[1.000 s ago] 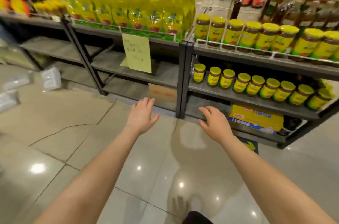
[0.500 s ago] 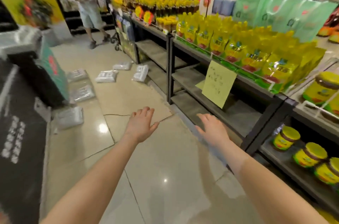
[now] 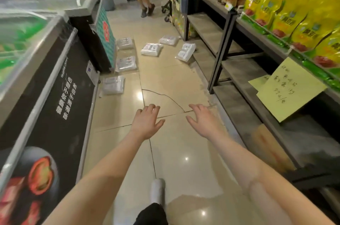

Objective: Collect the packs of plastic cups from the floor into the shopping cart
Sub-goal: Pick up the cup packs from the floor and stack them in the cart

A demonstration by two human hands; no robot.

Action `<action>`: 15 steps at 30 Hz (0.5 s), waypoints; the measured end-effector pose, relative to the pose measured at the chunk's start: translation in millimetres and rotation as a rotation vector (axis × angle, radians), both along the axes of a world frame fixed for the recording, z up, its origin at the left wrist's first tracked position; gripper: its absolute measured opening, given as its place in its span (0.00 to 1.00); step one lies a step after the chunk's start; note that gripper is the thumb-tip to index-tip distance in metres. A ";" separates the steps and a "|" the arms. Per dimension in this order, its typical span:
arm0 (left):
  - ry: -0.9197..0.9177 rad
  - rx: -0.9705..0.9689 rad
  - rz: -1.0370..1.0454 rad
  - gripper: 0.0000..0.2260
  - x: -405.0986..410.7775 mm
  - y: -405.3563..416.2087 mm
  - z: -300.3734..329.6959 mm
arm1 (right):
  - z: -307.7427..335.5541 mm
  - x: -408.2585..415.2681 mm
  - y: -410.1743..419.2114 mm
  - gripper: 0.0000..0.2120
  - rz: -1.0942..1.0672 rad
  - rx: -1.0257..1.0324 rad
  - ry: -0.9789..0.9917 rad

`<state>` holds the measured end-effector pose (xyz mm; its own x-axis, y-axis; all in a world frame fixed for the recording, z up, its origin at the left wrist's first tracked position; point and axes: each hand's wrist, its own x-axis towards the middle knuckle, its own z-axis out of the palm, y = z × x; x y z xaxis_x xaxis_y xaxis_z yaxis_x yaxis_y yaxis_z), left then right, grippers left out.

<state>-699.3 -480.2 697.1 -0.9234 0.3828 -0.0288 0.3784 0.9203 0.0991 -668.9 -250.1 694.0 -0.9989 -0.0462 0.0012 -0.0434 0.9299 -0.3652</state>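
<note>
In the head view, the left hand (image 3: 146,125) and the right hand (image 3: 203,123) were both held out over the floor (image 3: 184,160), each grip spread and holding nothing. Six packs lay on the floor ahead, well apart from the hands: the nearest pack (image 3: 113,85) just beside the freezer (image 3: 46,81), two more behind it along the freezer side (image 3: 126,63) (image 3: 125,43), one mid-aisle (image 3: 151,49), one farther back (image 3: 168,39), and one tilted against the bottom of the shelf (image 3: 186,52). The cart was barely in view, only what looked like its wheels (image 3: 166,8) near another person's feet (image 3: 147,10). I judged the step to be the approach, with no pack yet picked up. The next move called for walking forward, bending down to the nearest pack, and gripping its soft, slippery wrap with both hands.
</note>
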 end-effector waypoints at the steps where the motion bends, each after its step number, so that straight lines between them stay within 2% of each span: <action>1: -0.012 -0.014 -0.001 0.25 -13.2 -3.9 -4.8 | -4.6 -12.4 -3.4 0.25 0.001 0.010 -0.016; 15: -0.031 -0.069 -0.035 0.25 -224.6 -32.4 -6.7 | -8.7 -208.9 -34.0 0.25 -0.040 0.019 -0.074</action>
<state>-924.0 -512.6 690.4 -0.9079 0.4107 -0.0847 0.4079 0.9117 0.0485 -877.8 -284.1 685.3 -0.9973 -0.0053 -0.0737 0.0208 0.9372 -0.3481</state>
